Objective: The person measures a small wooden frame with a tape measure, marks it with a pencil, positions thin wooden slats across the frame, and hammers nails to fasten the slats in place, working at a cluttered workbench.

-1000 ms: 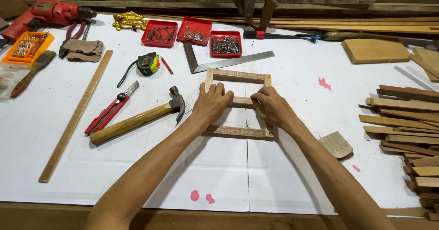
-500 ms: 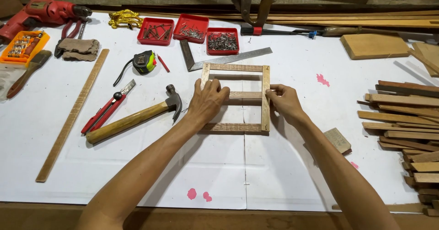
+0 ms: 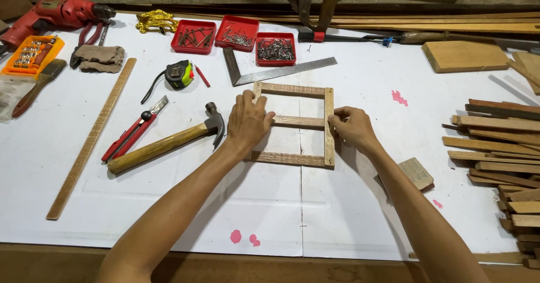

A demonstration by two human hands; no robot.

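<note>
best done by pressing the small wooden frame (image 3: 292, 123) flat to the white counter (image 3: 169, 204) and nudging the right rail until the middle slat sits square; worth checking against the steel square (image 3: 281, 72) just beyond. left hand (image 3: 247, 122) spread flat, fingers loosely apart, palm down over the frame's left rail. right hand (image 3: 351, 128) partly curled, fingertips pinching the right rail's outer edge. claw hammer (image 3: 163, 142) lying just left of the frame.

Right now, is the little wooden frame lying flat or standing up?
Lying flat: the wooden frame rests on the white table under both hands.
</note>
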